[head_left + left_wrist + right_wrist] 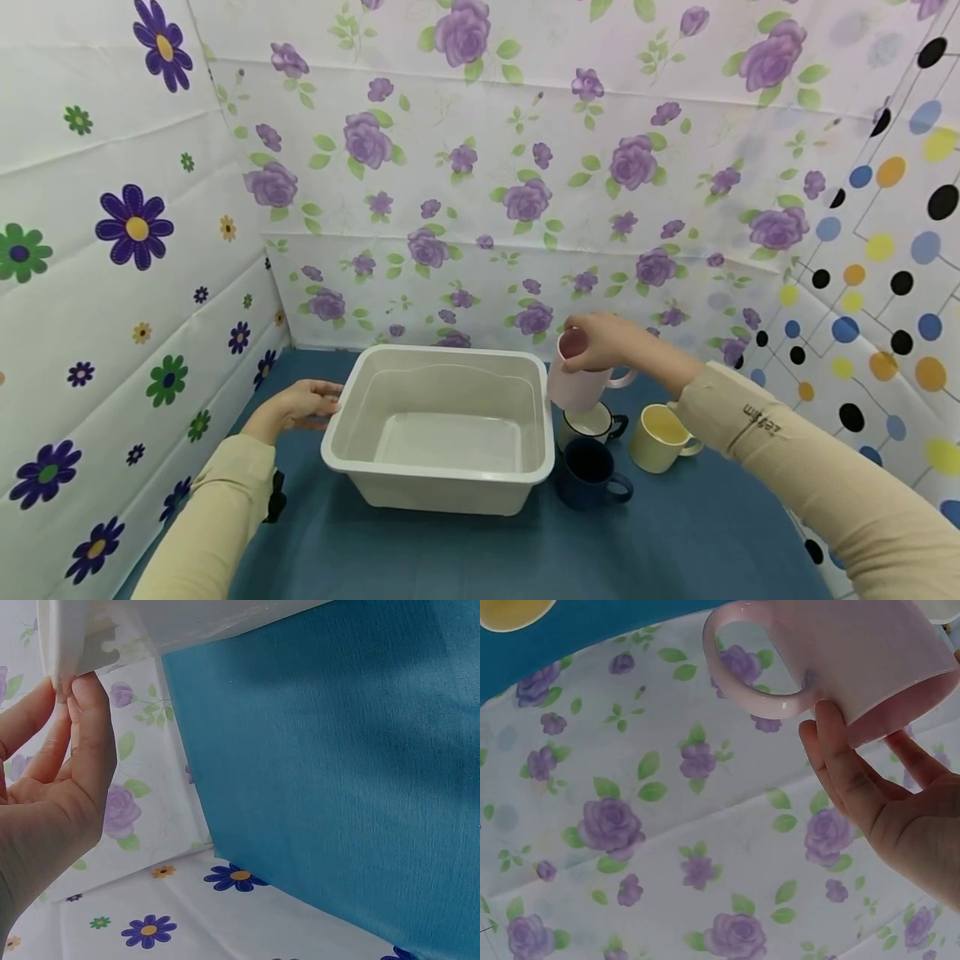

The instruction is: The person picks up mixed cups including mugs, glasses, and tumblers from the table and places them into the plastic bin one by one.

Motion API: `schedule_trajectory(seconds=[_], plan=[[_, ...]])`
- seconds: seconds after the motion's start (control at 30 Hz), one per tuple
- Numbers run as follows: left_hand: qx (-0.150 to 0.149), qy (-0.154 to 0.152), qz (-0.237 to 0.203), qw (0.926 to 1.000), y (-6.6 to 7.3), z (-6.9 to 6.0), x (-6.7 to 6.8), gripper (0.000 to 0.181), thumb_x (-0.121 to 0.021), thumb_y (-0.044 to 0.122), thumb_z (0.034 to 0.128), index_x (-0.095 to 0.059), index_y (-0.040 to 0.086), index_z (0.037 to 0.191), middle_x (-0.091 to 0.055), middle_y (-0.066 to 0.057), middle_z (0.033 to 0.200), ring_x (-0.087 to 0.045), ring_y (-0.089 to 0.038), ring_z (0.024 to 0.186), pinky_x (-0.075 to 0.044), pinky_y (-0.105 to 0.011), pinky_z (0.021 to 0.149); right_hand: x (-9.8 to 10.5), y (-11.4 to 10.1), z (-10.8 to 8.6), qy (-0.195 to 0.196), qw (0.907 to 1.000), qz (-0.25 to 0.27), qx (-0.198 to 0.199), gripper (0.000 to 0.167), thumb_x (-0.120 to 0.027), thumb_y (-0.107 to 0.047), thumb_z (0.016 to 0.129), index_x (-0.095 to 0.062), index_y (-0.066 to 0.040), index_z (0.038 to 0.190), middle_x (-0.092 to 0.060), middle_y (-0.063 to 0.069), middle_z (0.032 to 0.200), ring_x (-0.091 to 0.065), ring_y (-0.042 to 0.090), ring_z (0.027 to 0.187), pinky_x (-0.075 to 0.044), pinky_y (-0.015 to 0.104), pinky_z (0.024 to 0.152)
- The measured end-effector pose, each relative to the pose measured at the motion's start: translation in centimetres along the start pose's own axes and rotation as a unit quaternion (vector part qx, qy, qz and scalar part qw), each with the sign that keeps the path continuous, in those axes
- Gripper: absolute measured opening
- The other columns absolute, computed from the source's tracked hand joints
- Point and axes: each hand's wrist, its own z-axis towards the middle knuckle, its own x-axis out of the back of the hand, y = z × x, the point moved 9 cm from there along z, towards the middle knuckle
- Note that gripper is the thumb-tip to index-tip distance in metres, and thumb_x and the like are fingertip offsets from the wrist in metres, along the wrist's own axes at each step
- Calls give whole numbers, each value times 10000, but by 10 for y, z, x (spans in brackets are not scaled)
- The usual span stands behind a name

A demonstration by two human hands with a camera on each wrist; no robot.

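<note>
My right hand (600, 342) grips a pink mug (576, 385) by its rim, raised beside the right edge of a white plastic basin (442, 493). In the right wrist view the pink mug (862, 656) shows its handle, with fingers and thumb on either side of the rim. At the basin's left side, my left hand (306, 404) pinches the rim; the left wrist view shows thumb and fingertips on the rim (66, 645). Nothing lies inside the basin. Below the pink mug is a white mug (588, 422) with a black handle, partly hidden.
A dark blue mug (588, 475) stands right of the basin, close to the white mug. Farther right is a yellow mug (660, 442), near my right sleeve. All stand on a blue tabletop (450, 558). Flowered and dotted sheets (525, 200) enclose the table's back and sides.
</note>
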Motion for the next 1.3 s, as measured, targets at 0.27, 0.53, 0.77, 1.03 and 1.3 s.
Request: schedule_trajectory(seconds=[0.27, 0.53, 0.77, 1.03, 1.3], plan=[[-35, 29, -36, 10000, 0, -1, 0, 549, -555, 45, 929, -315, -91, 1404, -512, -251, 1253, -606, -144, 888, -538, -359, 790, 0, -18, 18, -229, 9997, -27, -89, 636, -696, -367, 814, -510, -26, 1317, -590, 190, 1242, -583, 349, 1089, -503, 470, 868], [-2, 51, 41, 10000, 0, 1, 0, 539, -558, 44, 925, -331, -85, 1397, -504, -258, 1268, -608, -161, 907, -543, -367, 801, -5, -34, 37, -311, 9990, -287, -143, 682, -684, -438, 797, -497, -81, 1346, -585, 152, 1275, -574, 331, 1120, -490, 469, 896], [-63, -52, 118, 9999, 2, 1, 0, 546, -556, 39, 925, -314, -100, 1395, -500, -266, 1263, -607, -152, 901, -538, -379, 813, -7, -54, 49, -389, 9982, -431, -137, 644, -671, -460, 802, -516, -111, 1321, -602, 113, 1241, -593, 294, 1065, -499, 441, 872], [-50, -100, 141, 9998, 1, 0, -1, 565, -559, 50, 924, -300, -95, 1404, -480, -273, 1290, -603, -160, 920, -529, -402, 850, -18, -79, 66, -446, 9989, -75, -74, 643, -695, -428, 799, -512, -93, 1316, -604, 114, 1221, -587, 276, 1065, -501, 404, 883], [15, -120, 110, 9999, -1, 2, 1, 567, -560, 49, 923, -294, -91, 1404, -501, -249, 1245, -593, -154, 889, -538, -365, 807, -28, -106, 87, -408, 9991, -93, 87, 657, -699, -442, 799, -507, -102, 1327, -605, 97, 1238, -588, 262, 1088, -499, 382, 899]])
